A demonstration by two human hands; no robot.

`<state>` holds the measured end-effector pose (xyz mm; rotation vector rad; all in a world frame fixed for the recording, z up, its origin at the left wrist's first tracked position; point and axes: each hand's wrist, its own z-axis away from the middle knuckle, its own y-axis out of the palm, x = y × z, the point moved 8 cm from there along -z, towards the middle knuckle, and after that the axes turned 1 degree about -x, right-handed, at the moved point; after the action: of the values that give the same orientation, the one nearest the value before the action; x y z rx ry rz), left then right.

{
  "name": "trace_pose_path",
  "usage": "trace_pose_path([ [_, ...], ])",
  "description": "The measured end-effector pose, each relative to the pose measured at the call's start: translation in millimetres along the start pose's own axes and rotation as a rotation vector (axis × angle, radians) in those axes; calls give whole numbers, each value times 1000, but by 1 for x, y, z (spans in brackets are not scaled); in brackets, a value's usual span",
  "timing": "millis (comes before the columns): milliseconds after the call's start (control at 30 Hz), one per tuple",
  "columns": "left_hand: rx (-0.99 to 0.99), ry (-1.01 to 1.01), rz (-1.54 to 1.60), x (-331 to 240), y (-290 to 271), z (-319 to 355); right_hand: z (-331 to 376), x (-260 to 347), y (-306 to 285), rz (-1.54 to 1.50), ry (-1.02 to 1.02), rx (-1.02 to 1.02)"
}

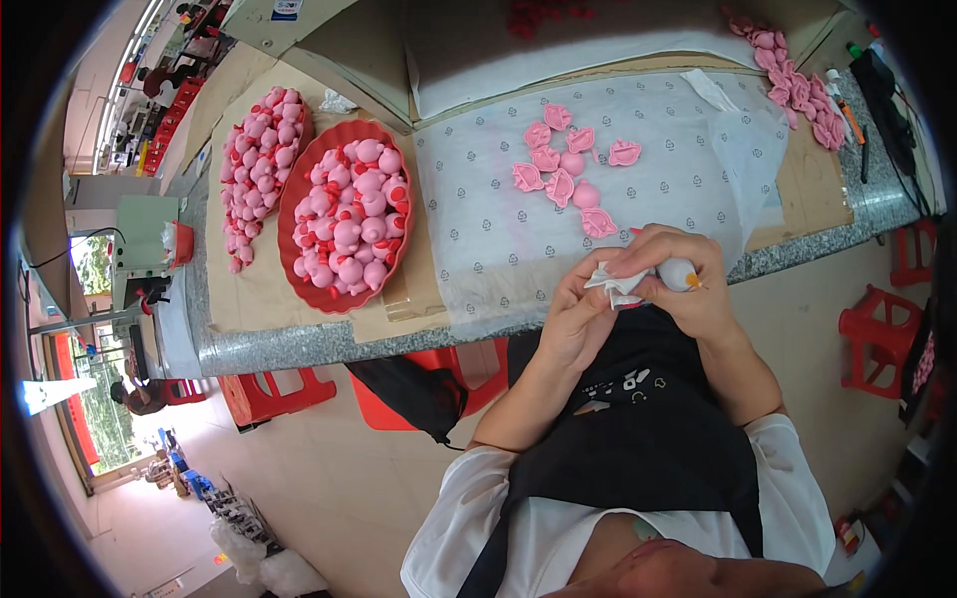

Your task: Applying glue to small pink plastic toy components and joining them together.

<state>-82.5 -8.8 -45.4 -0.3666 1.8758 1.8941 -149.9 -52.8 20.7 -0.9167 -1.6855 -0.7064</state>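
**Both hands busy on a small grey ball at the desk edge**

My right hand [688,274] is curled around a small grey ball [678,271], fingers clenched on it, with an orange tip poking out on its right side. My left hand [583,314] is right against it, fingers pinching a crumpled white cloth [616,284] that presses on the ball's left side. Both hands hover just off the near edge of the desk [299,344], over my black apron [638,439].

Straight ahead on the desk lies a white patterned sheet [478,199], and on it a cluster of pink pieces [568,169], some flat and petal-like, a couple round. The nearest of them sits just beyond my right knuckles.

Off to my left, a red oval tray [289,214] is heaped with pink and red figures [354,214]. Beside it, further left, a second heap of the same figures [254,159] lies on brown cardboard [264,294].

Far right on the desk, a row of more pink pieces [797,85] runs along the edge, with markers [847,105] just past them. Red stools [877,334] stand on the floor, one at my right, others under the desk.
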Motion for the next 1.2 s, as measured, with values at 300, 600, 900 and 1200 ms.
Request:
trace_pose_path([
  [300,-55,429,-611,-42,9,-4,34,-38,-60,-463,279,-629],
  [600,-250,827,-1404,-61,29,9,31,-12,-33,20,-57,-538],
  [900,-244,832,-1592,-53,29,11,31,19,21,487,-470,-213],
  [1200,-109,653,-941,-55,10,4,12,27,-63,1013,-82,-416],
])
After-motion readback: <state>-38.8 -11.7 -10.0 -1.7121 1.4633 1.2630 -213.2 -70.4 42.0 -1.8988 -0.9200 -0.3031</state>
